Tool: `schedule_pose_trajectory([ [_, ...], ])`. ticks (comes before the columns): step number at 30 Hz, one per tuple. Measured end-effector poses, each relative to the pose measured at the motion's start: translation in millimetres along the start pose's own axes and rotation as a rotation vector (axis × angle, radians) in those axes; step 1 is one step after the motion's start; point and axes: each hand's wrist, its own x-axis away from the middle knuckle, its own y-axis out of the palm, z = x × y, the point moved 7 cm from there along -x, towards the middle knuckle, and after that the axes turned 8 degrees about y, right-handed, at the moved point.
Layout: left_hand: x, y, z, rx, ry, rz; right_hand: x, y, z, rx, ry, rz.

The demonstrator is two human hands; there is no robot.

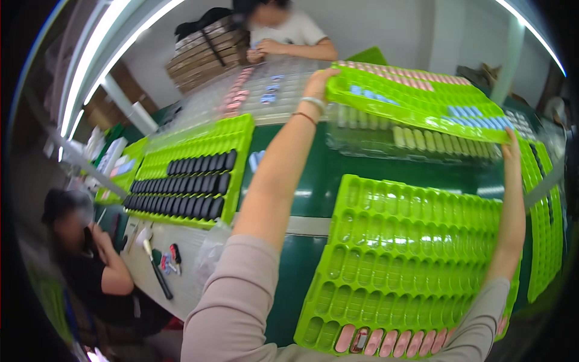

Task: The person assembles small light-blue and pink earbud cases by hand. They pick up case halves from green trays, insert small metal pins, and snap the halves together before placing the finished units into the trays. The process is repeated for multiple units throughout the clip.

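We see the left hand (323, 79) and right hand (511, 146) clamped on a green tray (410, 113) (pink pieces (422, 85) and blue pieces (482, 122) inside). Perhaps it touches the clear tray (392, 154) below.

Held green tray (416, 102) partly hides the clear tray (362, 145) beneath.

Green tray (386, 111) in left hand (321, 82) and, seemingly, right hand (511, 145)

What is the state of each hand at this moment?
Left hand: closed, holding the left end of a lime-green compartment tray.
Right hand: closed, holding that tray's right end.
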Motion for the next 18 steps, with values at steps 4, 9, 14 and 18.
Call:
schedule_pose_trajectory([
  [4,-6.1,4.2,7.5,0.058,0.091,-0.008,3.3,2.2,-14.2,0.005,-0.091,0.115],
  [9,-12.9,25.0,19.6,0.023,0.099,-0.067,-4.7,11.9,-41.2,0.071,-0.117,0.033],
  [14,-35.8,28.7,41.1,-0.014,0.094,-0.127,-0.2,47.3,-44.4,0.053,-0.169,0.157],
  [18,-37.8,58.5,70.8,-0.150,0.183,-0.188,18.5,59.3,-88.0,-0.041,-0.239,0.284],
])
